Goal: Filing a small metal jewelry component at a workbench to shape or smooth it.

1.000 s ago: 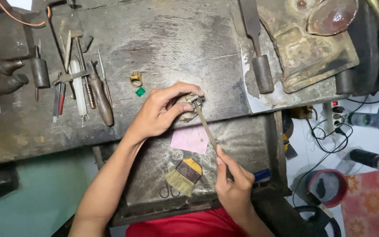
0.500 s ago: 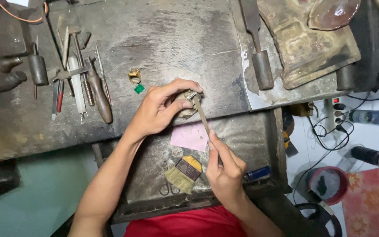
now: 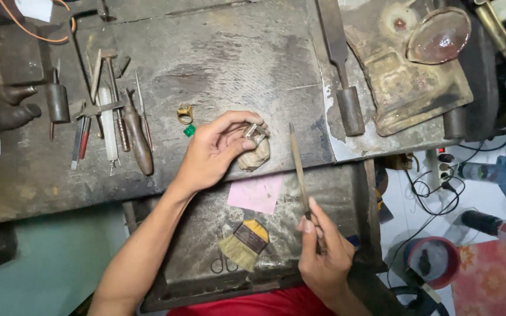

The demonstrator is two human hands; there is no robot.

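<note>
Head view looks straight down on a worn grey workbench [image 3: 218, 52]. The left hand [image 3: 215, 153] curls its fingers around a small metal ring [image 3: 255, 133], pressing it against a pale, worn bench peg [image 3: 254, 155] at the bench edge; thumb and forefinger are closed snugly on the piece. The right hand [image 3: 323, 257] pinches the lower end of a slim needle file [image 3: 300, 171] between thumb and fingertips, fingers shut tight on its handle, and the file's tip stands just to the right of the ring, not touching it.

To file well, I judge the ring should stay braced hard on the peg so it cannot roll, and the file should meet it flat, with light even strokes, so filings drop into the metal tray [image 3: 346, 193] below, where a pink paper [image 3: 257, 193] and a small brush [image 3: 243, 241] lie. A slip could gouge the ring or nick a fingertip.

Compared with half a second ago, the file has lifted off the ring and swung to the right, now lying almost upright in the frame, and the right hand has moved lower and rightward. The left hand keeps its grip on the peg. A gold ring [image 3: 185, 113] and green stone [image 3: 189, 130] rest unmoved beside it.
</note>
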